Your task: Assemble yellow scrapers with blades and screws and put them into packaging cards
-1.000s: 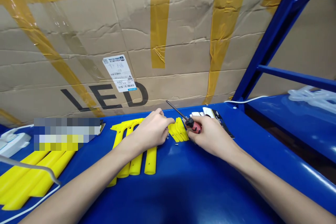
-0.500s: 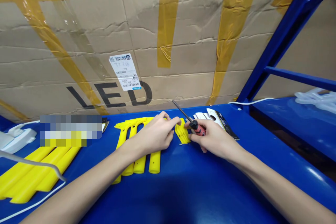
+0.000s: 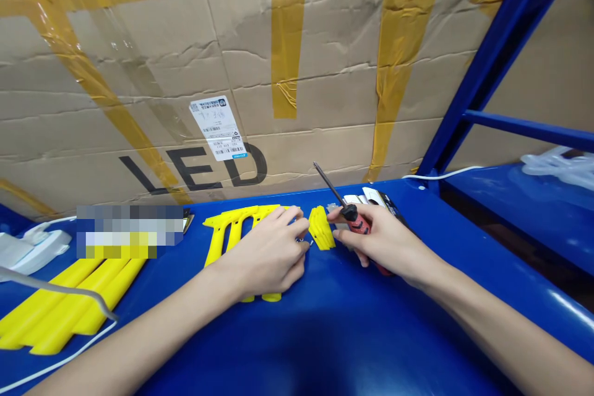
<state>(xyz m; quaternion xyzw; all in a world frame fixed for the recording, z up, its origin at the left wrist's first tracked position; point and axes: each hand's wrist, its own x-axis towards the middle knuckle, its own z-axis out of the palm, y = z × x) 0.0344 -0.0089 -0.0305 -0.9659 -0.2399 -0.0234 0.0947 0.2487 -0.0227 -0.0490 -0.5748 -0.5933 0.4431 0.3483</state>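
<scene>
In my right hand (image 3: 378, 235) is a screwdriver (image 3: 356, 221) with a red and black handle, its shaft pointing up and to the left. My left hand (image 3: 273, 253) has its fingers curled down over several yellow plastic handle-shaped parts (image 3: 223, 229) lying in a row, which it partly hides. Small shiny bits show by its fingertips; I cannot make out what they are. Between the hands sits a small stack of yellow plastic pieces (image 3: 322, 229), touched by neither hand.
Long yellow tubes (image 3: 88, 297) lie at left by a white device (image 3: 32, 253) and a cable. White and black packaging (image 3: 371, 196) is behind my right hand. A taped cardboard box (image 3: 334, 105) backs the blue table (image 3: 325, 334); a blue frame post (image 3: 482, 68) rises at right.
My left hand has moved away from the small yellow stack, down over the row of handle parts. The screwdriver stays in my right hand, slightly shifted. The view has shifted a little.
</scene>
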